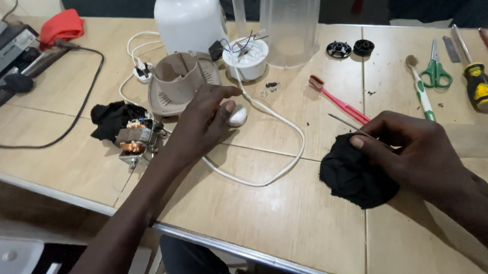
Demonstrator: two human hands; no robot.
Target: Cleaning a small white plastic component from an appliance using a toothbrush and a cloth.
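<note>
My left hand [203,122] reaches across the table and rests its fingers on a small white rounded part [237,116] next to a white cable [276,136]. Just beyond my left hand lies a beige appliance housing [180,80]. My right hand [417,150] rests on a black cloth [351,174] and pinches a thin metal rod [343,120] between thumb and fingers. An electric motor [135,139] with copper windings lies beside my left forearm, next to another black cloth [111,117].
A white jug base [188,17] and clear measuring jug [291,22] stand at the back. A white round part with wires [246,56], two black couplers [352,48], red toothbrush [337,101], white-green toothbrush [422,93], green scissors [435,71], yellow-black screwdriver [480,83] and red cloth [61,25] lie around.
</note>
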